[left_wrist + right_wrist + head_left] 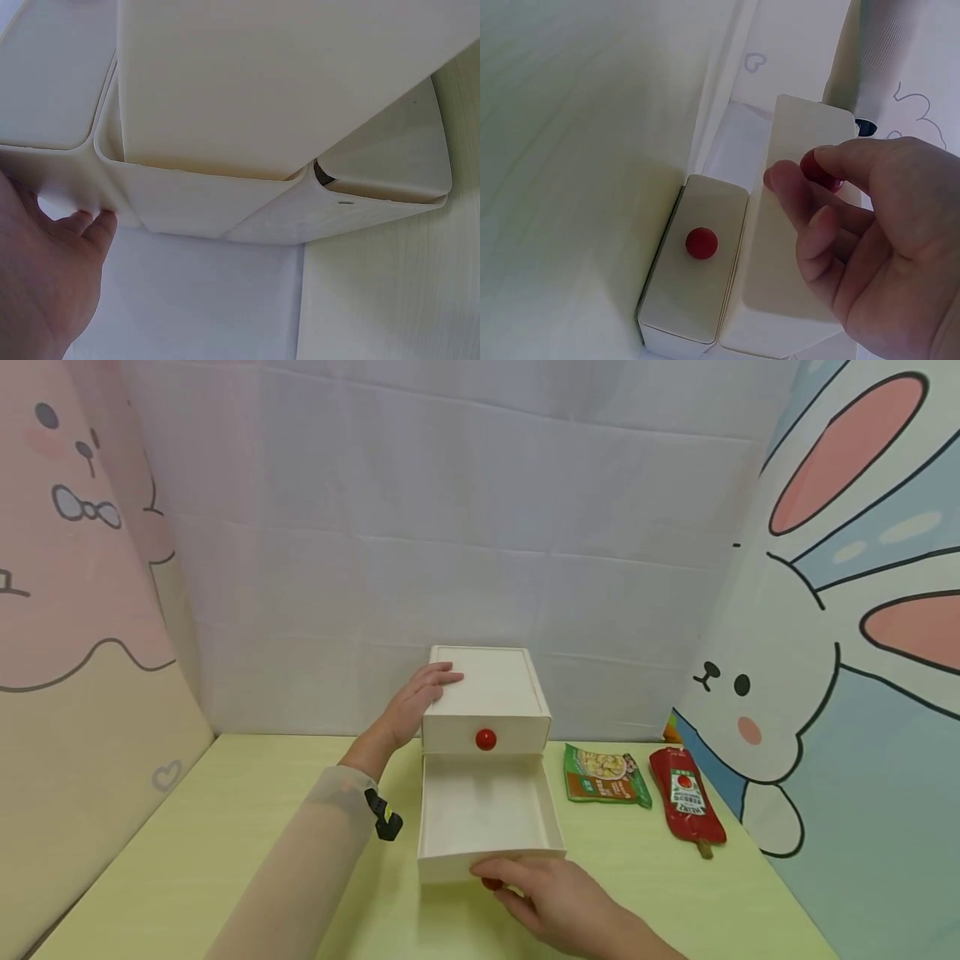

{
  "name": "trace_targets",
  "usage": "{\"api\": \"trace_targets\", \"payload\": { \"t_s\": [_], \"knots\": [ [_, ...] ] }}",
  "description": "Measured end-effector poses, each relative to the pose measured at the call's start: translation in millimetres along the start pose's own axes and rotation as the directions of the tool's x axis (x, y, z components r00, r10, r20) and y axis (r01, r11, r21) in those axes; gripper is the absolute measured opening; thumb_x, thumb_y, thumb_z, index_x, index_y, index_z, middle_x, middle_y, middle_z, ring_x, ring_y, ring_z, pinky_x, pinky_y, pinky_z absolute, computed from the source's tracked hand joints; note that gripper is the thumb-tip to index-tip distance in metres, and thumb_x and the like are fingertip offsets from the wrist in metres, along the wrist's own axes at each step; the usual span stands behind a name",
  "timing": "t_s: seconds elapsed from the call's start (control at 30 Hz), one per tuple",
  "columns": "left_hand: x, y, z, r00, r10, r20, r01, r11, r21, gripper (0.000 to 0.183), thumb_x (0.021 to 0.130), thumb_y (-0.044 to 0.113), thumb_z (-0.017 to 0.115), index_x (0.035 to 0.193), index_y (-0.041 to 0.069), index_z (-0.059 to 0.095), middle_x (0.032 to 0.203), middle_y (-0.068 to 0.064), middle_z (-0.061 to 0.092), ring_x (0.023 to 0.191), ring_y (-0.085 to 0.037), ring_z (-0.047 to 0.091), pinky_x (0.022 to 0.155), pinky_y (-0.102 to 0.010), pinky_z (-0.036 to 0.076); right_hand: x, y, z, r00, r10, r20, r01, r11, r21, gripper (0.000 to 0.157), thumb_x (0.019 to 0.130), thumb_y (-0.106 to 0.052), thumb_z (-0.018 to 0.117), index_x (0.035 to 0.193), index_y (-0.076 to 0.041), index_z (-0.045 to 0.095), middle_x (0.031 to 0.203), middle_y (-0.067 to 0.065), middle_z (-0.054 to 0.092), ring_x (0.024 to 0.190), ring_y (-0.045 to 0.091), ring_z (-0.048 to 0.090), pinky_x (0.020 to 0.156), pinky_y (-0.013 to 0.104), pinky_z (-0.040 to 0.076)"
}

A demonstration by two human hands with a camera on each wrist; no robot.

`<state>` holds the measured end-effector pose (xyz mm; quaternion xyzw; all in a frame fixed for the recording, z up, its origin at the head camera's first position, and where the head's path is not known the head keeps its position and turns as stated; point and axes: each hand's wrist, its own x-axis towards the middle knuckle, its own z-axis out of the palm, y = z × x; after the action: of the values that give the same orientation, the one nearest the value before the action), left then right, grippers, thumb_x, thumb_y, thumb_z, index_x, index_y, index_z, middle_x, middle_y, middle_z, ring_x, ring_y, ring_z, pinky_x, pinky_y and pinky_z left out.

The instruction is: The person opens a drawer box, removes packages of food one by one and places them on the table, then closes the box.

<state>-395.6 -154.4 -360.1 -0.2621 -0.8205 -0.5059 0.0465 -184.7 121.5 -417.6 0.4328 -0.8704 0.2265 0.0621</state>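
Note:
A small white drawer cabinet (491,681) stands on the table; its upper drawer front with a red knob (486,739) is closed. Below it, a white drawer (483,797) is pulled far out, and its inside shows bare. At the drawer's front, my right hand (558,897) pinches the drawer's red knob (821,171) between thumb and fingers. My left hand (420,693) rests on the cabinet's upper left edge, fingers stretched over the top. A lower drawer (694,285) with its own red knob (701,244) is closed beneath the pulled-out one.
Right of the cabinet lie a green and brown food packet (606,775) and a red Heinz pouch (687,797) on the pale yellow-green table (262,793). A white cloth (450,527) hangs behind. Walls printed with cartoon animals (780,710) close off both sides.

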Motion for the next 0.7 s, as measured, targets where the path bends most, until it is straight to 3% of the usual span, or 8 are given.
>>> {"api": "trace_targets", "payload": {
  "t_s": [0.27, 0.7],
  "knots": [
    [0.4, -1.9, -0.1, 1.000, 0.010, 0.001, -0.010, 1.000, -0.020, 0.054, 0.114, 0.023, 0.032, 0.159, 0.006, 0.057, 0.180, -0.009, 0.031, 0.171, -0.038, 0.018, 0.135, -0.069, 0.013, 5.2, 3.9, 1.6, 0.999, 0.044, -0.012, -0.044, 0.999, -0.006, 0.037, 0.106, -0.012, 0.072, 0.141, -0.024, 0.072, 0.132, -0.010, 0.079, 0.116, 0.004, 0.075, 0.099, 0.030, 0.064],
    [1.2, -4.6, -0.2, 1.000, -0.002, 0.001, 0.002, 1.000, -0.004, 0.054, 0.115, 0.025, 0.032, 0.159, 0.010, 0.058, 0.181, -0.006, 0.031, 0.171, -0.035, 0.018, 0.136, -0.068, 0.015, 15.0, 10.2, 6.5, 0.995, -0.021, -0.099, 0.015, 0.998, -0.061, 0.035, 0.104, -0.010, 0.075, 0.137, -0.020, 0.073, 0.129, -0.008, 0.081, 0.115, 0.006, 0.077, 0.098, 0.032, 0.064]
  ]
}}
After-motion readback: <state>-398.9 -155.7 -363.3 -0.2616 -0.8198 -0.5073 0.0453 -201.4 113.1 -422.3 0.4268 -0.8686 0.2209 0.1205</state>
